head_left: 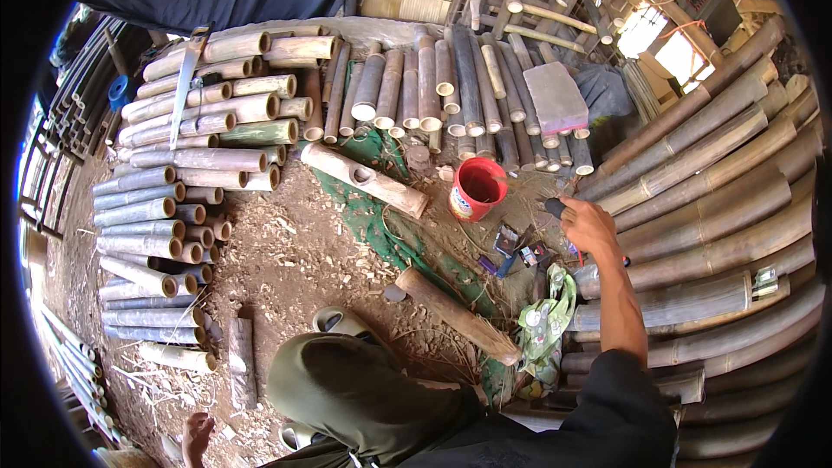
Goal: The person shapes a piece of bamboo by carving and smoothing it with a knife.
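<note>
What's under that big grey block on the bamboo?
Bamboo tubes poke out from under the grey block. The parts beneath it are covered, so I can't see what else is there.

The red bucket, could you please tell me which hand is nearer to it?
Right. The right hand is right of the red bucket, not touching it; the left hand is much farther off, at the picture's lower left.

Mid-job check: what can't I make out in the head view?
- Head view, dark thing at the right hand: too small, and partly covered by that hand.
- Head view, left hand: cut off past the wrist by the lower edge.
- Head view, small packets near the red bucket: too small to tell contents.
</note>
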Motion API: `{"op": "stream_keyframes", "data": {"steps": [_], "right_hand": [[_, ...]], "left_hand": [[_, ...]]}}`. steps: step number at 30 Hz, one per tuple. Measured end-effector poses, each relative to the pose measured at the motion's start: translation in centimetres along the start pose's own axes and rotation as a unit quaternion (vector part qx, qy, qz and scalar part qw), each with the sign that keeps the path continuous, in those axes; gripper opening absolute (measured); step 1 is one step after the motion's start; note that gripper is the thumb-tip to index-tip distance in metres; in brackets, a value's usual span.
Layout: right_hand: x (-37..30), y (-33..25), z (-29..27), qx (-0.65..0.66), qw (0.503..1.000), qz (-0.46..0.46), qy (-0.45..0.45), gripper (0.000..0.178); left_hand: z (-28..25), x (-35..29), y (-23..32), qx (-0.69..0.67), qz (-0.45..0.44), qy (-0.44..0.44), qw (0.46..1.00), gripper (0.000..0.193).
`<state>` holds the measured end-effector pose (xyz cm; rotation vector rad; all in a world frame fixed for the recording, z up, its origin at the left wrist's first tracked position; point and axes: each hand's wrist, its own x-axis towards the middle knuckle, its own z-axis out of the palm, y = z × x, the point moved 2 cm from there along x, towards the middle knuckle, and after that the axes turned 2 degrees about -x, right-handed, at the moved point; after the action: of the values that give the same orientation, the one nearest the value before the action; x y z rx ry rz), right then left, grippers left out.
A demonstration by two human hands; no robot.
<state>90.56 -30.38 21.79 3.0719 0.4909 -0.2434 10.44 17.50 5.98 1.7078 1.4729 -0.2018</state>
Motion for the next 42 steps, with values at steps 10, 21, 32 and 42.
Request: {"op": "stream_keyframes", "data": {"steps": [10, 21, 32, 42], "right_hand": [[9.0, -5.4, 6.6, -0.177, 0.974, -0.101, -0.095, 0.042], [-3.6, -2.2, -1.6, 0.096, 0.989, -0.103, 0.052, 0.042], [-3.3, -21.5, 26.4, 0.716, 0.664, -0.024, -0.214, 0.024], [4.0, -35.0, 36.6, 0.623, 0.754, 0.049, -0.201, 0.034]], "left_hand": [[0.6, -2.0, -0.6, 0.043, 0.016, 0.035, 0.998, 0.044], [-0.3, -4.8, 3.8, 0.079, 0.006, 0.001, 0.997, 0.044], [0.5, -6.3, 4.4, 0.089, -0.004, 0.041, 0.995, 0.048], [1.1, -6.8, 0.4, 0.13, -0.067, -0.003, 0.989, 0.053]]}}
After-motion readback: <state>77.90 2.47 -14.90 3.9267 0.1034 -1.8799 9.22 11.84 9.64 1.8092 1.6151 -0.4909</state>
